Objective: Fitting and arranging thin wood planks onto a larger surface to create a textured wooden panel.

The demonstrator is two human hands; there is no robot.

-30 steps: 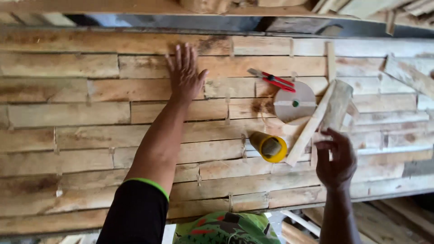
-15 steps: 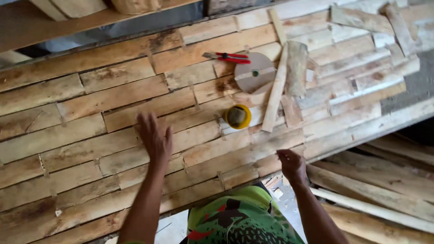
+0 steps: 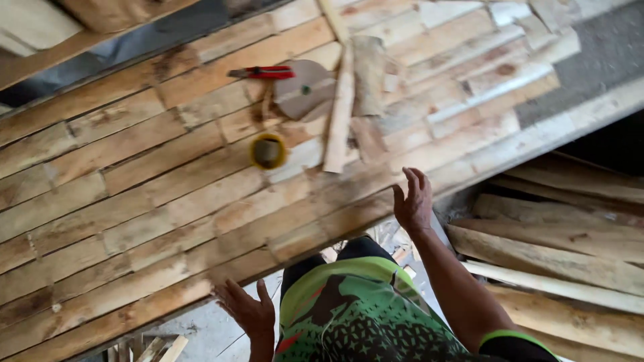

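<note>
Two hands are meeting the near edge of a big panel [image 3: 168, 194] of glued wood strips, which is covering the tabletop and tilting across the view. Being so wide, the panel is probably heavy and stiff, rough rather than slippery, and best gripped along that near edge, hands well apart. Loose planks [image 3: 557, 248] are lying in a pile at the right, below the panel's edge. On the panel, an offcut [image 3: 339, 114] is resting beside a grey disc [image 3: 305, 87], a yellow tape roll [image 3: 268, 151] and red pliers [image 3: 263, 72]. The left hand [image 3: 247, 310] is spreading its fingers open just under the edge, grasping nothing. The right hand [image 3: 412, 201] is lifting, fingers loose and open, at the edge, holding nothing.
</note>
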